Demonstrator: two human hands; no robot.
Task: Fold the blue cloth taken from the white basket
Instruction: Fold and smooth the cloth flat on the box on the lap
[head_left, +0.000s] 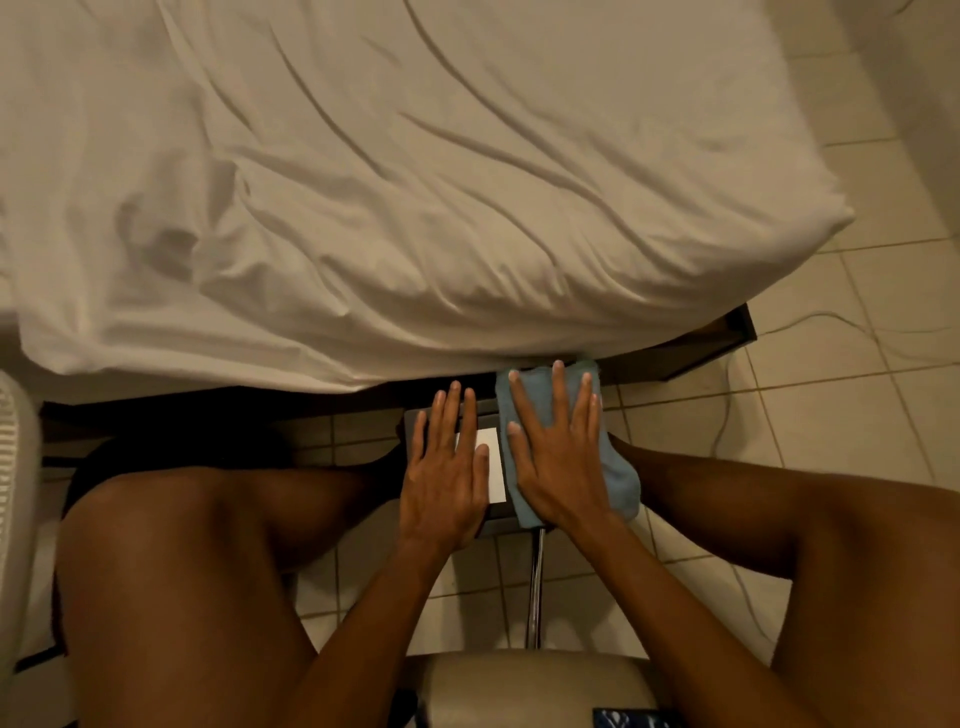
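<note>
blue cloth (621, 475), white sheet (395, 171)

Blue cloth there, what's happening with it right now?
A seated person presses the blue cloth flat with the right hand, fingers spread, on a small dark stand between the knees. The left hand lies flat beside it, partly on a white card. The cloth looks folded already. A bed is just beyond.

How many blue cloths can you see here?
1. The blue cloth lies on the small dark table, pressed flat under the right hand. Others may be hidden out of view.
</note>
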